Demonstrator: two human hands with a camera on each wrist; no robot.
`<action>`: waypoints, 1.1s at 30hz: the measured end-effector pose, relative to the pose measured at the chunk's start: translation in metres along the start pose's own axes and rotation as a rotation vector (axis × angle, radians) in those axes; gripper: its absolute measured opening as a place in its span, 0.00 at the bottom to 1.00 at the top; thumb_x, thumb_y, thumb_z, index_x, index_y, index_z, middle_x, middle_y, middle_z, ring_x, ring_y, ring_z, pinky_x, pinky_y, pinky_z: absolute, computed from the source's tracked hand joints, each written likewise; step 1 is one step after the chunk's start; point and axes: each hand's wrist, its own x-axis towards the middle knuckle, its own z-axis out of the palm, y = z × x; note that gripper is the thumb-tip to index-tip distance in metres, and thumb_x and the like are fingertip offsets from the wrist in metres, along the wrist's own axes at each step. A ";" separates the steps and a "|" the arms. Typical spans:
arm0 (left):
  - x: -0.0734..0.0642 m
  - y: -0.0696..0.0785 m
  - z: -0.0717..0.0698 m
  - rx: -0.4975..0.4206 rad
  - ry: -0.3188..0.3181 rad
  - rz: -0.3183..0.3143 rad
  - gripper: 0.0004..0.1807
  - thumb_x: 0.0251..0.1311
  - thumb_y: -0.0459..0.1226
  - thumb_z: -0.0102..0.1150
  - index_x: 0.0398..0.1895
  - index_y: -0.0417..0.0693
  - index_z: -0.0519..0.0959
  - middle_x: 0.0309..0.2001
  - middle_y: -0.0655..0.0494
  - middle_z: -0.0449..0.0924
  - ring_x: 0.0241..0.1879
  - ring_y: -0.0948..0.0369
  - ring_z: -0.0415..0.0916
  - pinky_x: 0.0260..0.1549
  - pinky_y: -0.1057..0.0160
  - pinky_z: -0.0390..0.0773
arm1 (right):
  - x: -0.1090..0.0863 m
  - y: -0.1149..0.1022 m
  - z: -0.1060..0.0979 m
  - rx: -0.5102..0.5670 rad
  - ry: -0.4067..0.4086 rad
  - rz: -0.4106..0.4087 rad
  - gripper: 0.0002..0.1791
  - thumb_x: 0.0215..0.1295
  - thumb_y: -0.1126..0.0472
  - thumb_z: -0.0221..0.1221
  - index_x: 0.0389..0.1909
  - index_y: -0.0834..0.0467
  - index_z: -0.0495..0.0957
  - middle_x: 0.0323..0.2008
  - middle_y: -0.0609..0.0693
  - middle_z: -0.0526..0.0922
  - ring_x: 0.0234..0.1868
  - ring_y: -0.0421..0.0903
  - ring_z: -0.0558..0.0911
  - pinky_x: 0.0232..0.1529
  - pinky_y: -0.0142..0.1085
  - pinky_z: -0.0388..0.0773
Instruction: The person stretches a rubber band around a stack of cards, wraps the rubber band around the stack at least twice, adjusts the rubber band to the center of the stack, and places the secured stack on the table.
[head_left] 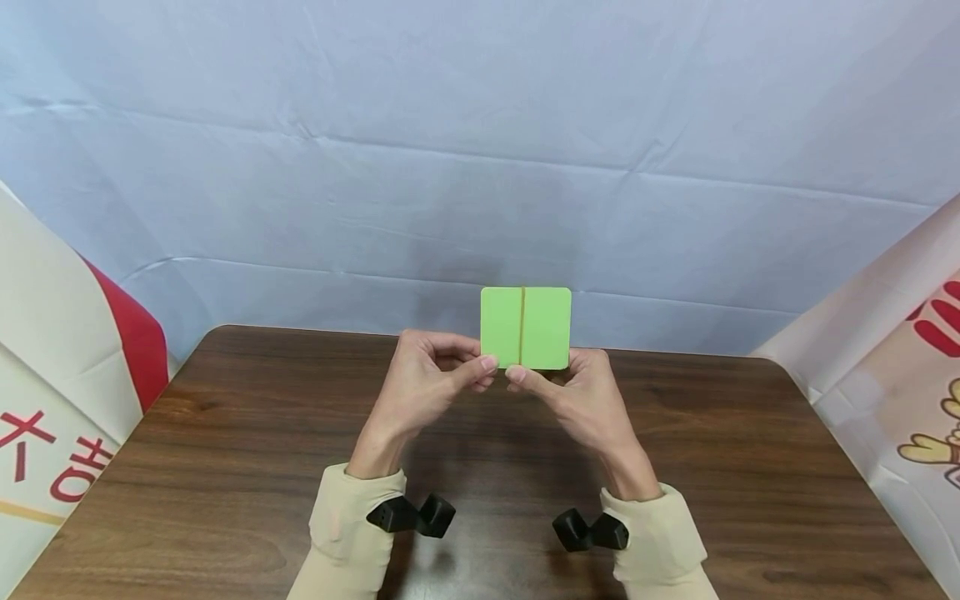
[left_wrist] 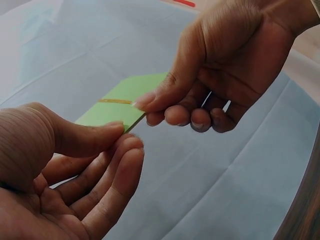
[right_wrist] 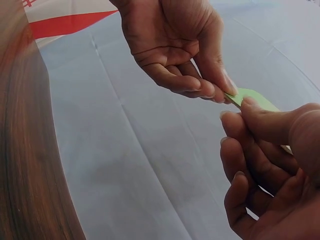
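A bright green pack of cards [head_left: 547, 329] with rounded corners is held up over the far edge of the table. Round its middle runs a tan rubber band [head_left: 522, 321], upright in the head view. My left hand [head_left: 423, 379] pinches the lower left corner, thumb in front and fingers behind. With my right hand [head_left: 588, 400] I pinch the bottom edge, the thumb tip close beside the band. The left wrist view shows the pack's thin edge [left_wrist: 135, 123] between both thumbs. In the right wrist view my right thumb and fingers cover much of the green face [right_wrist: 255, 95].
Beneath the hands lies a dark wood-grain table [head_left: 225, 467] with rounded far corners. A pale blue cloth [head_left: 450, 183] hangs behind it. Printed cloths stand at the left [head_left: 67, 383] and right [head_left: 900, 417]. Each sleeve cuff bears a black wrist camera [head_left: 435, 515].
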 end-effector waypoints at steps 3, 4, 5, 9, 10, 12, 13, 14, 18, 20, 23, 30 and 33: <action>0.000 0.000 0.000 -0.003 -0.010 -0.006 0.05 0.57 0.24 0.69 0.36 0.28 0.85 0.30 0.40 0.86 0.29 0.47 0.86 0.33 0.55 0.88 | 0.000 -0.001 0.001 0.021 -0.015 -0.019 0.08 0.63 0.64 0.71 0.40 0.63 0.86 0.27 0.53 0.87 0.32 0.51 0.88 0.36 0.35 0.81; 0.000 0.000 -0.001 -0.003 -0.010 -0.008 0.05 0.57 0.24 0.69 0.36 0.29 0.85 0.30 0.40 0.86 0.29 0.48 0.86 0.33 0.55 0.88 | 0.000 -0.001 0.001 0.025 -0.020 -0.021 0.08 0.63 0.64 0.70 0.40 0.63 0.86 0.27 0.53 0.87 0.32 0.52 0.88 0.37 0.36 0.81; 0.000 0.000 -0.001 0.000 -0.011 -0.010 0.04 0.57 0.24 0.69 0.36 0.29 0.86 0.30 0.40 0.86 0.28 0.50 0.85 0.33 0.55 0.87 | 0.000 -0.001 0.000 0.025 -0.024 -0.022 0.08 0.63 0.64 0.70 0.40 0.63 0.86 0.27 0.53 0.87 0.32 0.51 0.88 0.37 0.35 0.81; 0.000 0.001 -0.002 0.018 -0.020 -0.013 0.04 0.57 0.24 0.70 0.35 0.30 0.86 0.28 0.41 0.86 0.26 0.57 0.84 0.33 0.56 0.87 | 0.000 -0.001 -0.003 0.022 -0.048 -0.013 0.07 0.64 0.64 0.69 0.39 0.64 0.86 0.28 0.53 0.87 0.33 0.50 0.88 0.39 0.36 0.82; -0.001 0.002 -0.003 0.025 -0.024 -0.012 0.04 0.57 0.25 0.70 0.35 0.30 0.86 0.28 0.42 0.86 0.26 0.57 0.84 0.33 0.56 0.87 | 0.000 -0.001 -0.003 0.021 -0.054 -0.009 0.06 0.65 0.64 0.69 0.39 0.64 0.86 0.28 0.53 0.87 0.34 0.50 0.88 0.39 0.36 0.82; -0.001 0.002 -0.003 0.038 -0.031 -0.011 0.04 0.58 0.25 0.70 0.34 0.30 0.86 0.27 0.44 0.86 0.25 0.58 0.84 0.33 0.56 0.87 | 0.000 0.000 -0.005 0.017 -0.066 0.002 0.07 0.65 0.64 0.68 0.39 0.64 0.86 0.29 0.54 0.88 0.35 0.50 0.87 0.40 0.36 0.82; -0.001 0.002 -0.003 0.043 -0.033 -0.010 0.04 0.58 0.25 0.70 0.34 0.30 0.86 0.27 0.44 0.86 0.25 0.58 0.83 0.33 0.56 0.87 | 0.000 0.000 -0.006 0.018 -0.072 0.008 0.07 0.65 0.64 0.68 0.39 0.64 0.86 0.29 0.54 0.88 0.35 0.51 0.87 0.40 0.36 0.82; -0.001 0.002 -0.004 0.046 -0.035 -0.011 0.04 0.58 0.25 0.70 0.34 0.30 0.86 0.27 0.44 0.86 0.25 0.58 0.83 0.32 0.56 0.87 | 0.000 0.000 -0.006 0.019 -0.078 0.013 0.07 0.65 0.64 0.68 0.39 0.64 0.86 0.29 0.55 0.88 0.36 0.52 0.87 0.40 0.36 0.82; -0.001 0.002 -0.005 0.050 -0.041 -0.012 0.03 0.58 0.25 0.70 0.34 0.30 0.86 0.27 0.45 0.86 0.25 0.58 0.83 0.33 0.56 0.87 | 0.001 0.000 -0.008 0.013 -0.095 0.018 0.07 0.66 0.63 0.68 0.39 0.64 0.86 0.30 0.58 0.88 0.38 0.52 0.87 0.41 0.36 0.81; -0.001 0.002 -0.006 0.046 -0.043 -0.012 0.03 0.58 0.25 0.70 0.34 0.31 0.86 0.27 0.45 0.86 0.26 0.58 0.83 0.33 0.56 0.87 | 0.001 0.000 -0.008 0.008 -0.099 0.016 0.07 0.66 0.63 0.68 0.39 0.64 0.86 0.30 0.59 0.88 0.38 0.50 0.87 0.42 0.36 0.81; -0.001 0.001 -0.006 0.040 -0.048 -0.009 0.04 0.57 0.25 0.70 0.34 0.30 0.86 0.27 0.44 0.86 0.25 0.58 0.83 0.33 0.56 0.87 | 0.001 0.001 -0.009 0.001 -0.102 0.017 0.07 0.66 0.63 0.68 0.39 0.64 0.86 0.30 0.60 0.87 0.39 0.49 0.86 0.42 0.36 0.80; -0.002 0.002 -0.006 0.040 -0.060 -0.012 0.03 0.58 0.25 0.70 0.35 0.31 0.87 0.28 0.43 0.86 0.25 0.58 0.83 0.33 0.56 0.87 | 0.000 0.000 -0.010 -0.009 -0.096 0.054 0.11 0.64 0.61 0.70 0.44 0.62 0.86 0.36 0.54 0.89 0.40 0.51 0.86 0.41 0.36 0.81; -0.002 0.003 -0.007 0.040 -0.062 -0.015 0.03 0.58 0.25 0.69 0.35 0.31 0.87 0.28 0.43 0.86 0.26 0.58 0.83 0.33 0.55 0.87 | -0.001 0.000 -0.011 -0.020 -0.095 0.064 0.12 0.63 0.60 0.71 0.45 0.60 0.87 0.39 0.51 0.89 0.42 0.51 0.84 0.41 0.36 0.80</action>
